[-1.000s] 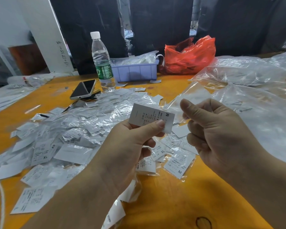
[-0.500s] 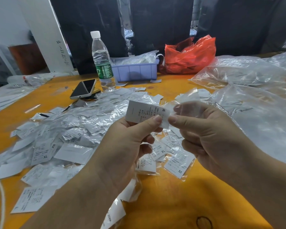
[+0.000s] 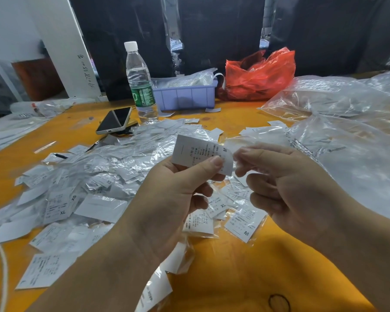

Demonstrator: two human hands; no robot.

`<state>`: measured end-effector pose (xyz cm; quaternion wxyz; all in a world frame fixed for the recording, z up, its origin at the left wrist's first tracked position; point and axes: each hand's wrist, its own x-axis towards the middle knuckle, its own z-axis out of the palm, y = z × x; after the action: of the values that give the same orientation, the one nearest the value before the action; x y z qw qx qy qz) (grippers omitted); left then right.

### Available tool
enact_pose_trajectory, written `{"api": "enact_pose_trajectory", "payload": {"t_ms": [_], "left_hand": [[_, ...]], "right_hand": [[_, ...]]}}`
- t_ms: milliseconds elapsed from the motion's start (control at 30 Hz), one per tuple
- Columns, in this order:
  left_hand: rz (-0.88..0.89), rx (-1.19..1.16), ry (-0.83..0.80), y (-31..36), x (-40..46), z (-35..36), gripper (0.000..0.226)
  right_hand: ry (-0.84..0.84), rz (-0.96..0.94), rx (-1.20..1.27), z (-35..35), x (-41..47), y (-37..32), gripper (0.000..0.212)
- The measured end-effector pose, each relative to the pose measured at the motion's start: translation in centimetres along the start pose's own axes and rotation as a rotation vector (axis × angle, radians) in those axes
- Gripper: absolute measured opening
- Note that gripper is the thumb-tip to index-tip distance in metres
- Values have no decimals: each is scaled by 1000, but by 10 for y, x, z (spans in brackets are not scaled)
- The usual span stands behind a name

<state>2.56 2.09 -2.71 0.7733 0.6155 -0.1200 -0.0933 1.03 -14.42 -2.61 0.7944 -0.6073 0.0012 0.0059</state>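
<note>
Label: white, small print unreadable, "M" at its right end, held above the worktop mid-frame. Left hand pinches it, thumb in front, fingers behind. Right hand fingers curled, tips at the label's right edge; blurred, cannot tell if they grip. Label pile beneath reads "XL", "XS", "M". Bottle print illegible.
</note>
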Motion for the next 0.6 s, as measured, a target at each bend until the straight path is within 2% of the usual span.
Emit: {"api": "enact_pose_trajectory", "payload": {"t_ms": [267,600], "left_hand": [[9,27,30,0,1,-1,18],[2,65,35,-1,2,-3,15]], "right_hand": [[-80,35,44,-1,0,1,19],[-54,-11,51,-2,-1,-1,25]]}}
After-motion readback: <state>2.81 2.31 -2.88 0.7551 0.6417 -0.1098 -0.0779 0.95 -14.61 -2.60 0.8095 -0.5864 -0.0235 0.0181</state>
